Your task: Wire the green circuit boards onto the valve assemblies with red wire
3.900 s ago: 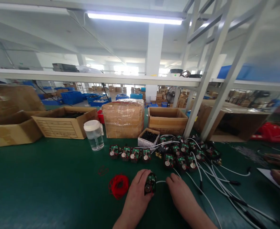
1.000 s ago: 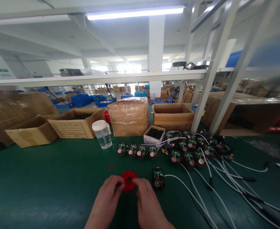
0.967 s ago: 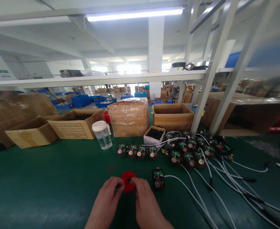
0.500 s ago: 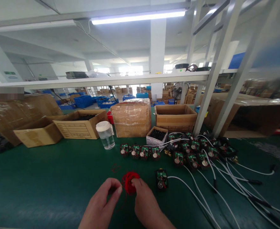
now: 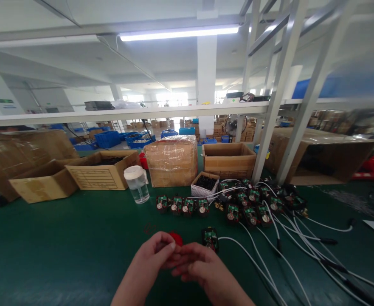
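My left hand [image 5: 151, 259] and my right hand [image 5: 198, 265] meet low in the middle, above the green table [image 5: 62, 246]. Their fingertips are pinched together, and what they pinch is too small to name. Just behind them lies a red bundle of thin bands [image 5: 175, 238], half hidden by my fingers. A small black module with a green circuit board [image 5: 209, 239] rests right of it, with a white cable [image 5: 253, 263] running off to the right.
Behind stand a row of similar modules [image 5: 180, 205], a heap of more modules with white cables [image 5: 257, 204], a small white box of black parts [image 5: 205, 185], a clear lidded jar [image 5: 136, 184] and cardboard boxes [image 5: 172, 160]. White frame posts [image 5: 269, 127] rise at right.
Both hands left the module on the table, went to the red bundle, then drew back toward me and closed together in front of it. The view tilted slightly.
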Demonstrator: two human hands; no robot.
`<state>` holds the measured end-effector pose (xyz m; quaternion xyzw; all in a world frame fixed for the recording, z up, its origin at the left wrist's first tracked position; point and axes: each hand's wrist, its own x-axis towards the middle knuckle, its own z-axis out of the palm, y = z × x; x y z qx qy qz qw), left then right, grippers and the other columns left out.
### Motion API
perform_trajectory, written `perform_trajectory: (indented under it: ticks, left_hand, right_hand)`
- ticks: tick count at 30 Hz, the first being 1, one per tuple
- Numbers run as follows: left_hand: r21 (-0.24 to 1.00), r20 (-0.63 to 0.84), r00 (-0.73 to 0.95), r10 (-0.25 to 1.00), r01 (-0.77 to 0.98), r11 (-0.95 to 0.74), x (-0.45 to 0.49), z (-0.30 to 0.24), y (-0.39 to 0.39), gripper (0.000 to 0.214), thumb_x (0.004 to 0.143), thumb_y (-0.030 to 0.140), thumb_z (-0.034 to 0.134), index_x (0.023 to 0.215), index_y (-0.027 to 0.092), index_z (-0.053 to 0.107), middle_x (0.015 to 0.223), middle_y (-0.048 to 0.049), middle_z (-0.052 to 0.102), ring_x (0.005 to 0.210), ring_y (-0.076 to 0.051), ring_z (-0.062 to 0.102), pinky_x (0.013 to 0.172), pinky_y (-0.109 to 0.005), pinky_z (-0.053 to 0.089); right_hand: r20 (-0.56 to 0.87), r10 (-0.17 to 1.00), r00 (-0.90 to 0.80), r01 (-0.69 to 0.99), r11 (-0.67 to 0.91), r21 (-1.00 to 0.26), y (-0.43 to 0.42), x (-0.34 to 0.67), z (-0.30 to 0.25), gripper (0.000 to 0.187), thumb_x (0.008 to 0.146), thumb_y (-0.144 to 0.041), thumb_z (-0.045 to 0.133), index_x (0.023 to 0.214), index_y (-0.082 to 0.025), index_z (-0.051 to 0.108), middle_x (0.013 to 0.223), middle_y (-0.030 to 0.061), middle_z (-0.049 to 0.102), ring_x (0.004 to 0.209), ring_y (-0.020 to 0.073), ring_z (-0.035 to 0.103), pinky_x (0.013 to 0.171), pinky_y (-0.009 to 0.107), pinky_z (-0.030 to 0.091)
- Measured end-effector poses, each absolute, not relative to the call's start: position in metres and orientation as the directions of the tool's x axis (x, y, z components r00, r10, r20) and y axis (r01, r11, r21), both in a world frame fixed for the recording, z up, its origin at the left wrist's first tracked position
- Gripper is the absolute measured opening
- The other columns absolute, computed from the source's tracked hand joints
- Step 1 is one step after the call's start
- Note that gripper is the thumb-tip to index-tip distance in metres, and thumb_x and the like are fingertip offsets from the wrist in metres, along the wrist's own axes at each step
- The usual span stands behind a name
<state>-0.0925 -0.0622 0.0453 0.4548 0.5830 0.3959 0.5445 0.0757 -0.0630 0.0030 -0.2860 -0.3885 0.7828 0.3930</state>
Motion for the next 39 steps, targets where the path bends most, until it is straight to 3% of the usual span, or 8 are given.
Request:
perform_trajectory:
  ticks: [7, 13, 17, 20, 23, 26, 30, 39]
  left_hand:
    - [0.927, -0.375, -0.005, 0.927, 0.000, 0.375, -0.085, 0.032, -0.066, 0.054, 0.079, 0.065, 0.061, 0.098, 0.015, 0.069, 0.089, -0.0106, 0.078, 0.081, -0.024, 0.074, 0.079, -0.038, 0.059]
    - [0.905, -0.422, 0.024, 0.906, -0.049, 0.422, -0.088, 0.015, -0.061, 0.067, 0.076, 0.074, 0.058, 0.104, 0.013, 0.068, 0.093, -0.0138, 0.078, 0.081, -0.025, 0.074, 0.081, -0.041, 0.058]
    - [0.941, -0.336, 0.093, 0.937, 0.085, 0.329, -0.086, 0.010, -0.060, 0.053, 0.063, 0.052, 0.077, 0.100, 0.016, 0.067, 0.096, -0.0116, 0.077, 0.093, -0.028, 0.072, 0.085, -0.041, 0.056]
    - [0.948, -0.267, 0.129, 0.955, 0.215, 0.236, -0.082, 0.013, -0.063, 0.040, 0.065, 0.036, 0.073, 0.100, 0.018, 0.067, 0.097, -0.0088, 0.077, 0.096, -0.027, 0.072, 0.086, -0.038, 0.054]
    - [0.935, -0.262, 0.148, 0.954, 0.282, 0.213, -0.075, 0.017, -0.068, 0.032, 0.070, 0.032, 0.067, 0.098, 0.019, 0.066, 0.094, -0.0063, 0.077, 0.095, -0.025, 0.072, 0.085, -0.036, 0.053]
    - [0.927, -0.258, 0.179, 0.949, 0.322, 0.192, -0.068, 0.016, -0.069, 0.028, 0.071, 0.028, 0.063, 0.097, 0.020, 0.065, 0.092, -0.0044, 0.078, 0.093, -0.023, 0.072, 0.086, -0.034, 0.053]
    - [0.913, -0.249, 0.237, 0.939, 0.381, 0.146, -0.060, 0.009, -0.067, 0.026, 0.072, 0.023, 0.060, 0.098, 0.021, 0.065, 0.092, -0.0034, 0.078, 0.090, -0.021, 0.073, 0.081, -0.032, 0.054]
    - [0.894, -0.215, 0.303, 0.929, 0.443, 0.063, -0.044, 0.011, -0.061, 0.024, 0.075, 0.018, 0.058, 0.096, 0.022, 0.070, 0.093, -0.0016, 0.078, 0.091, -0.018, 0.072, 0.082, -0.027, 0.053]
  right_hand:
    - [-0.232, 0.807, -0.544, -0.452, -0.514, -0.729, -0.071, 0.092, -0.003, 0.051, 0.053, -0.012, 0.061, 0.103, -0.012, 0.074, 0.104, 0.0143, 0.078, 0.088, 0.0206, 0.074, 0.077, 0.029, 0.050]
    - [-0.270, 0.791, -0.549, -0.462, -0.557, -0.691, -0.073, 0.098, -0.012, 0.056, 0.049, -0.010, 0.061, 0.104, -0.012, 0.072, 0.101, 0.0148, 0.078, 0.090, 0.0241, 0.074, 0.079, 0.033, 0.051]
    - [-0.314, 0.812, -0.493, -0.468, -0.551, -0.691, -0.073, 0.097, -0.022, 0.055, 0.048, -0.011, 0.062, 0.102, -0.014, 0.069, 0.099, 0.0126, 0.078, 0.090, 0.0247, 0.074, 0.079, 0.033, 0.051]
    - [-0.313, 0.832, -0.459, -0.437, -0.518, -0.736, -0.074, 0.100, -0.036, 0.057, 0.049, -0.012, 0.062, 0.106, -0.016, 0.065, 0.102, 0.0119, 0.078, 0.094, 0.0264, 0.074, 0.083, 0.036, 0.052]
    - [-0.277, 0.859, -0.430, -0.305, -0.427, -0.851, -0.077, 0.110, -0.054, 0.062, 0.055, -0.015, 0.061, 0.117, -0.016, 0.060, 0.114, 0.0150, 0.073, 0.103, 0.0290, 0.071, 0.089, 0.042, 0.052]
    - [-0.159, 0.922, -0.354, -0.013, -0.175, -0.985, -0.081, 0.128, -0.062, 0.061, 0.067, -0.015, 0.059, 0.128, -0.018, 0.057, 0.125, 0.0155, 0.065, 0.112, 0.0285, 0.066, 0.095, 0.042, 0.051]
    - [0.054, 0.954, -0.296, 0.333, 0.156, -0.930, -0.085, 0.147, -0.042, 0.057, 0.076, -0.012, 0.058, 0.132, -0.023, 0.058, 0.129, 0.0115, 0.058, 0.119, 0.0256, 0.058, 0.093, 0.036, 0.051]
    - [0.126, 0.961, -0.246, 0.389, 0.217, -0.895, -0.072, 0.143, -0.017, 0.017, 0.074, -0.004, 0.061, 0.079, -0.019, 0.067, 0.087, 0.0010, 0.060, 0.084, 0.0166, 0.060, 0.071, 0.026, 0.044]
